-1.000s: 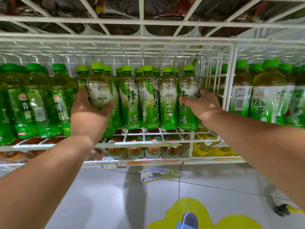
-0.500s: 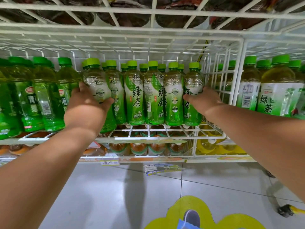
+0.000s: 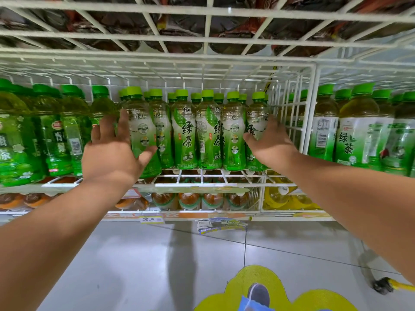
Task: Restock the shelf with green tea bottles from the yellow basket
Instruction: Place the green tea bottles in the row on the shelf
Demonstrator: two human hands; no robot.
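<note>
six front green tea bottles (image 3: 187, 131), left hand (image 3: 112, 153) spread open, right hand (image 3: 270, 147) grip unclear

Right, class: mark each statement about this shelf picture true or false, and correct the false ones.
1. The left hand has its fingers spread. True.
2. The front-row green tea bottles lie on their sides. False: they stand upright.
3. The right hand touches the rightmost bottle of that row. True.
4. The bottle caps are red. False: they are green.
5. The wire shelf is black. False: white.
</note>
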